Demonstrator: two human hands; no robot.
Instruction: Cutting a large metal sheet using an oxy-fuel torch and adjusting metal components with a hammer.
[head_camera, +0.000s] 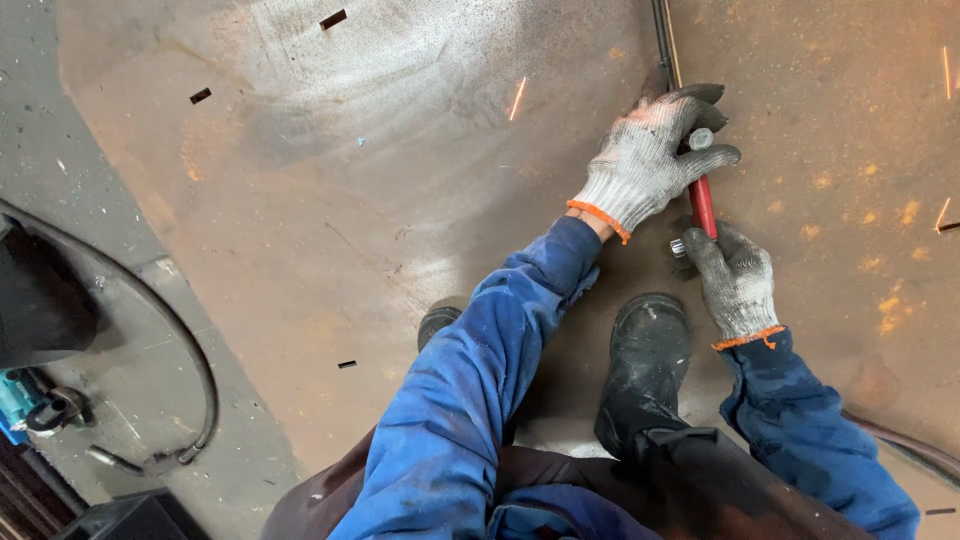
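Both gloved hands grip my red-handled metal torch (702, 200): left hand (650, 160) farther up, right hand (735, 275) nearer me, its long axis running away across the rusty steel plate (380, 220).

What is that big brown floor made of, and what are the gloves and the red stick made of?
The big plate looks like bare steel: rusty brown, with shiny ground patches and cut slots. The gloves on the left hand and right hand look like knitted grey-white cotton, with orange cuffs. The red stick seems painted or plastic-coated metal; its grey end looks metallic, though that is hard to tell.
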